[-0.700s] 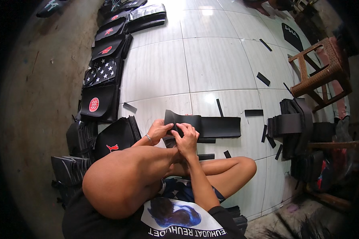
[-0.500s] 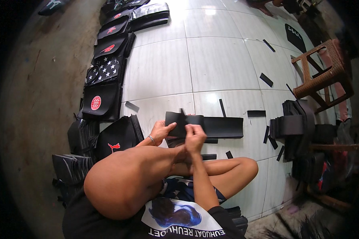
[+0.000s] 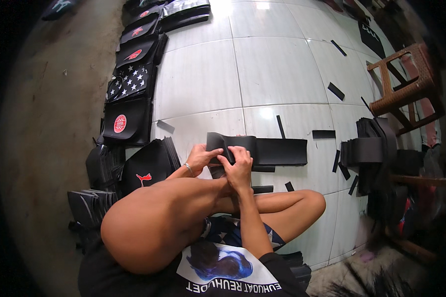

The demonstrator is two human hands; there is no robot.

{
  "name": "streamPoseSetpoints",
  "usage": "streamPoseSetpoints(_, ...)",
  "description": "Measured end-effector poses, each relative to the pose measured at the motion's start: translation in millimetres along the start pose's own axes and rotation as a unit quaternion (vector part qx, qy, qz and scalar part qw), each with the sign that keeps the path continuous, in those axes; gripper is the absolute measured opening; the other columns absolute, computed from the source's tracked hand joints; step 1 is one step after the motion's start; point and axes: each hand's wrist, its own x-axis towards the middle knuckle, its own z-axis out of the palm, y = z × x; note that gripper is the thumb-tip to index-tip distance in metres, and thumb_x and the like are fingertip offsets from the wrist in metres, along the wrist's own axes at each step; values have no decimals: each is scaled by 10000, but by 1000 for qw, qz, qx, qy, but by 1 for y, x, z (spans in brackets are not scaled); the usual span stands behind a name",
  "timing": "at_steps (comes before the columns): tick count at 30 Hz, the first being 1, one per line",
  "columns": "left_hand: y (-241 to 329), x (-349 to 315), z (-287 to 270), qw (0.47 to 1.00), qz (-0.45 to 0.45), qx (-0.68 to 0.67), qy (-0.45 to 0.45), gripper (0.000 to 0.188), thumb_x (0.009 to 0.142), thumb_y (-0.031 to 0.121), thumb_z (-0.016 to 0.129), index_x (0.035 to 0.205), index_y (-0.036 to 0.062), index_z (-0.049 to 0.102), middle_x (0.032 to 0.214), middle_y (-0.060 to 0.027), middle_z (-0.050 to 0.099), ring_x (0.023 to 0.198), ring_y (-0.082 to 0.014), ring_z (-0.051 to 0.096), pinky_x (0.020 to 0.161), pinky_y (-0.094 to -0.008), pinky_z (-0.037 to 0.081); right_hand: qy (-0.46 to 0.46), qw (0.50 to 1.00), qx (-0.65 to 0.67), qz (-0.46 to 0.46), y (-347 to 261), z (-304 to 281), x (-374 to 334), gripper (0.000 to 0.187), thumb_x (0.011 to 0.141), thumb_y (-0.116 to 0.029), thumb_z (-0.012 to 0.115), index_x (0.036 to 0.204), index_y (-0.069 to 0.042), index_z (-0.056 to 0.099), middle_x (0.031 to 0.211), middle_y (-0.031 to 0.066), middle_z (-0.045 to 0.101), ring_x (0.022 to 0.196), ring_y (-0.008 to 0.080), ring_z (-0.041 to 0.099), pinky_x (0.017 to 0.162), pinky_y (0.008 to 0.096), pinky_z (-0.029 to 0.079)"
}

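Note:
A long black strip of leather-like sheet (image 3: 282, 151) lies crosswise on the tiles in front of my crossed legs. Over its left part sits a shorter black piece (image 3: 216, 141), with a raised fold near its middle. My left hand (image 3: 199, 158), wearing a bracelet, grips the left end of that piece, thumb on top. The thumb and fingers of my right hand (image 3: 239, 166) close on the piece beside the fold, near my left thumb. The undersides of both hands' grips are hidden.
Stacks of black flaps, one with a round red emblem (image 3: 120, 123), line the left side. Narrow black offcuts (image 3: 324, 134) lie scattered on the tiles. To the right are a bundle of black pieces (image 3: 364, 150) and a brown plastic stool (image 3: 406, 89).
My right hand had a narrow dark edge or strip standing up above its fist; now its fingers rest lower and more spread on the black piece. The left hand keeps its grip.

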Motion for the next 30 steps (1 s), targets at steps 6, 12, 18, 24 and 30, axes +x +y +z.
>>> streamPoseSetpoints(6,1,-4,1,1000,-14,-13,7,223,892,162,664,973,-45,646,918,-92,682,782,-137,641,708,-313,550,121,972,147,139,47,-15,8,46,837,-43,650,863,-18,677,812,100,674,733,193,626,700,327,494)
streamPoseSetpoints(12,-3,-4,-19,999,-43,-12,28,218,915,130,610,1030,-53,633,958,-96,675,826,-148,636,771,-317,535,433,831,24,349,131,-96,12,206,906,-104,549,1046,21,632,939,110,641,865,204,607,803,310,495)
streamPoseSetpoints(18,6,-8,-1,999,-17,49,-5,248,867,93,673,1045,-71,621,958,-95,671,831,-138,633,750,-305,526,66,996,46,36,27,-22,1,329,802,-228,740,1047,-33,639,997,120,624,910,255,592,828,365,465)
streamPoseSetpoints(24,-7,2,6,998,-12,58,22,209,875,99,673,1024,-43,638,950,-76,674,793,-118,622,701,-276,514,148,984,74,64,50,-11,-10,40,839,-59,654,845,-20,655,763,100,627,693,225,588,656,339,477)
streamPoseSetpoints(30,-5,-2,-11,999,-49,-8,-9,216,910,122,621,1034,-56,632,962,-96,674,862,-131,633,787,-297,526,497,798,19,340,144,-107,0,240,916,-140,574,1080,34,594,984,131,624,835,229,587,779,348,487)
